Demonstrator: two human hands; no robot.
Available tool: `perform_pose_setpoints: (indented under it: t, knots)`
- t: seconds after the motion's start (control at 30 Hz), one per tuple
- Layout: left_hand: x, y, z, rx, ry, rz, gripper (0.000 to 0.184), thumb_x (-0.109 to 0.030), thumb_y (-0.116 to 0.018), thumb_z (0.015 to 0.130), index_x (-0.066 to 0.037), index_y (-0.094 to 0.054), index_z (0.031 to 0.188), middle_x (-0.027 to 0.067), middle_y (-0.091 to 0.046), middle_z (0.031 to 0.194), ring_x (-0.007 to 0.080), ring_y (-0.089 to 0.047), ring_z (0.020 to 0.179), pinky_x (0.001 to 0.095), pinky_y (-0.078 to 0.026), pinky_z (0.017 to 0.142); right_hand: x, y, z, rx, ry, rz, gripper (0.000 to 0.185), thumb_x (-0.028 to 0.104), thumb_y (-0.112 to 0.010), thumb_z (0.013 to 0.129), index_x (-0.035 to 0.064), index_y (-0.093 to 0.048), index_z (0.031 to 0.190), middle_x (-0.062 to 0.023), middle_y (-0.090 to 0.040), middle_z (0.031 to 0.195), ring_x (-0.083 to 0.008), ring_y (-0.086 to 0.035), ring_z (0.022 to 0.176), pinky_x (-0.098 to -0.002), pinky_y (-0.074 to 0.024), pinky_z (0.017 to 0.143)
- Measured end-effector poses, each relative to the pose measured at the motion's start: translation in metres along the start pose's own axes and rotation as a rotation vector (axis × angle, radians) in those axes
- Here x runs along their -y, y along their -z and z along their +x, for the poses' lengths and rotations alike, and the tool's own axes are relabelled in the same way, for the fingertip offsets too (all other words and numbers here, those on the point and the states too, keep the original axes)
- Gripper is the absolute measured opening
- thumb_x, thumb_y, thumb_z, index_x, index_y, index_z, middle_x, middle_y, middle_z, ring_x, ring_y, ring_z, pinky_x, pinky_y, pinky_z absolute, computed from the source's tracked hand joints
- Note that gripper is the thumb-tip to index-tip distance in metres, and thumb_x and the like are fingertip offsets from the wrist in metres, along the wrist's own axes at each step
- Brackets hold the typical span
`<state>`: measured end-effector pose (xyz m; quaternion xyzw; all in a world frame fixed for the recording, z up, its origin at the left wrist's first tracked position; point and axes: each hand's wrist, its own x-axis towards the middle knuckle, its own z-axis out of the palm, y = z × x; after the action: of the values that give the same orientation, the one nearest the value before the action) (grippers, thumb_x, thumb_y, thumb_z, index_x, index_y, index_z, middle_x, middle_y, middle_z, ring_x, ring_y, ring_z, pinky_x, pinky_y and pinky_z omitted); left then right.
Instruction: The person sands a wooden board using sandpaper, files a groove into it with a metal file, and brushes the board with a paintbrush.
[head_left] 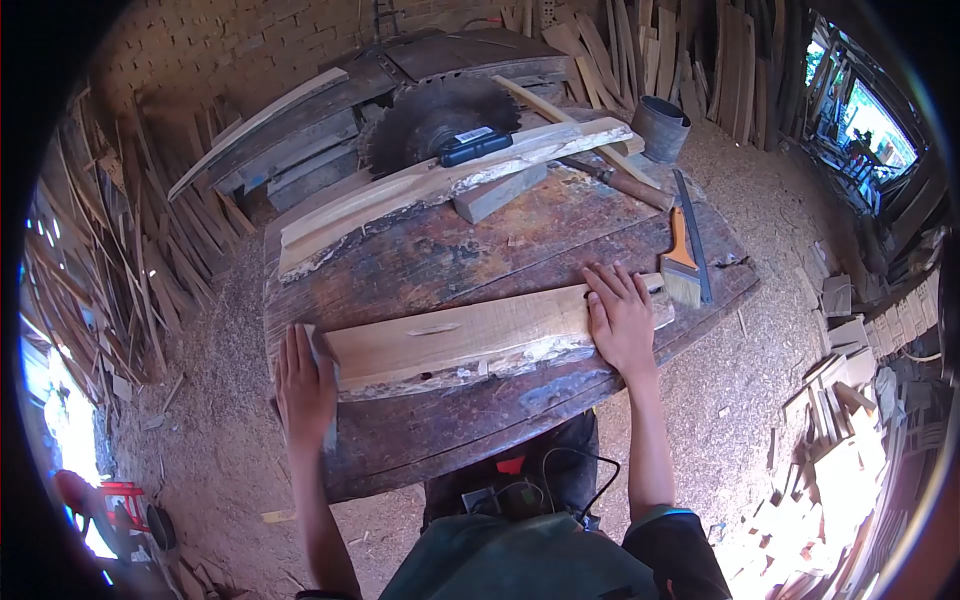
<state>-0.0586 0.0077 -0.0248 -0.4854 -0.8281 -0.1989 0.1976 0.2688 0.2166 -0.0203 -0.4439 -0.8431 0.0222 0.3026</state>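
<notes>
A rough-edged wooden plank [460,335] lies across the near part of the worn table, with bark along its near edge. My left hand [305,385] is at its left end, fingers straight and together over a thin greyish sheet [331,432] that looks like sandpaper; most of the sheet is hidden under the hand. On the plank's right end my right hand [622,318] lies flat with its fingers stretched out. A wood sliver [433,329] rests on top of the plank. Close to the right hand is a brush [680,262] with an orange handle.
Behind the plank, a second long piece of wood [400,200] rests across a block [500,192], with a black object [474,147] on it. A large circular saw blade [440,120] stands beyond. A hammer-like tool [635,186], metal strip [692,235] and metal can [662,128] sit at right.
</notes>
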Motion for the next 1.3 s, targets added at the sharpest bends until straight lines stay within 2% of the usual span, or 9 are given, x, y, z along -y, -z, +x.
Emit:
perform_pose_setpoints:
  t: [0.13, 0.23, 0.3, 0.47, 0.53, 0.63, 0.77, 0.87, 1.3]
  knots:
    - [-0.062, -0.024, 0.055, 0.128, -0.382, 0.204, 0.023, -0.014, -0.048, 0.087, -0.002, -0.051, 0.107, 0.015, -0.051, 0.111, 0.0295, -0.049, 0.106, 0.0423, -0.043, 0.089, 0.003, -0.005, 0.004, -0.003, -0.032, -0.039, 0.034, 0.02, -0.043, 0.086, 0.0109, -0.057, 0.116, -0.0068, -0.054, 0.123, -0.0295, -0.044, 0.121, -0.045, -0.0282, 0.103]
    - [-0.172, -0.009, 0.066, 0.523, -0.107, -0.346, 0.041, -0.029, -0.035, 0.093, 0.0, -0.047, 0.119, 0.0157, -0.046, 0.126, 0.0308, -0.044, 0.119, 0.0421, -0.034, 0.102, 0.001, -0.007, 0.004, -0.023, -0.022, -0.037, 0.034, 0.019, -0.043, 0.086, 0.0106, -0.057, 0.116, -0.0072, -0.055, 0.122, -0.0296, -0.044, 0.121, -0.0454, -0.0279, 0.103]
    - [-0.198, -0.066, 0.036, 0.023, -0.534, -0.219, 0.044, -0.032, -0.031, 0.095, -0.001, -0.045, 0.124, 0.0171, -0.041, 0.133, 0.0316, -0.041, 0.123, 0.041, -0.031, 0.105, -0.002, -0.006, 0.002, -0.029, -0.02, -0.019, 0.034, 0.019, -0.043, 0.086, 0.0102, -0.056, 0.116, -0.0077, -0.055, 0.122, -0.0298, -0.044, 0.12, -0.0454, -0.0276, 0.104]
    - [-0.103, -0.008, 0.013, 0.369, -0.393, -0.029, 0.054, -0.036, -0.026, 0.097, 0.005, -0.035, 0.132, 0.0218, -0.032, 0.14, 0.0341, -0.029, 0.131, 0.042, -0.022, 0.109, -0.004, 0.0, 0.003, 0.001, -0.005, 0.03, 0.034, 0.018, -0.043, 0.085, 0.0093, -0.057, 0.115, -0.009, -0.055, 0.121, -0.0301, -0.044, 0.12, -0.0455, -0.0268, 0.104]
    - [-0.065, 0.016, 0.019, 0.275, 0.195, -0.242, 0.046, -0.029, -0.033, 0.095, 0.005, -0.041, 0.125, 0.0258, -0.039, 0.133, 0.0341, -0.035, 0.128, 0.0429, -0.024, 0.108, -0.006, 0.001, 0.002, 0.012, -0.003, 0.031, 0.034, 0.018, -0.043, 0.084, 0.0092, -0.058, 0.113, -0.0091, -0.056, 0.12, -0.0301, -0.045, 0.12, -0.0457, -0.0268, 0.104]
    - [-0.025, -0.01, 0.025, -0.054, -0.335, 0.414, 0.036, -0.024, -0.039, 0.093, 0.004, -0.048, 0.116, 0.0244, -0.047, 0.122, 0.0348, -0.043, 0.119, 0.0431, -0.033, 0.102, -0.003, 0.0, 0.006, 0.009, -0.015, 0.019, 0.032, 0.018, -0.044, 0.082, 0.0088, -0.06, 0.109, -0.0089, -0.057, 0.118, -0.0302, -0.046, 0.119, -0.0461, -0.0268, 0.104]
    - [-0.152, -0.001, 0.062, 0.438, -0.302, -0.312, 0.037, -0.025, -0.037, 0.093, 0.001, -0.048, 0.116, 0.0182, -0.046, 0.127, 0.0307, -0.041, 0.123, 0.0402, -0.034, 0.103, -0.001, -0.001, 0.005, -0.007, -0.022, 0.005, 0.031, 0.017, -0.044, 0.082, 0.008, -0.061, 0.106, -0.0088, -0.058, 0.116, -0.0303, -0.047, 0.117, -0.0464, -0.0272, 0.104]
    - [-0.207, -0.064, 0.051, 0.095, -0.648, -0.331, 0.042, -0.031, -0.034, 0.094, 0.001, -0.047, 0.119, 0.0177, -0.046, 0.128, 0.031, -0.04, 0.124, 0.0402, -0.034, 0.103, -0.002, -0.002, 0.004, -0.021, -0.024, 0.014, 0.031, 0.016, -0.043, 0.082, 0.0068, -0.06, 0.107, -0.0097, -0.058, 0.115, -0.0299, -0.047, 0.118, -0.0458, -0.0269, 0.104]
    - [-0.049, 0.008, 0.058, 0.526, -0.281, -0.119, 0.047, -0.032, -0.031, 0.096, -0.001, -0.04, 0.13, 0.0207, -0.036, 0.137, 0.033, -0.028, 0.132, 0.0409, -0.021, 0.109, -0.002, 0.0, 0.005, 0.005, -0.055, 0.027, 0.032, 0.017, -0.044, 0.078, 0.0086, -0.061, 0.104, -0.011, -0.059, 0.114, -0.0307, -0.048, 0.116, -0.0468, -0.0271, 0.103]
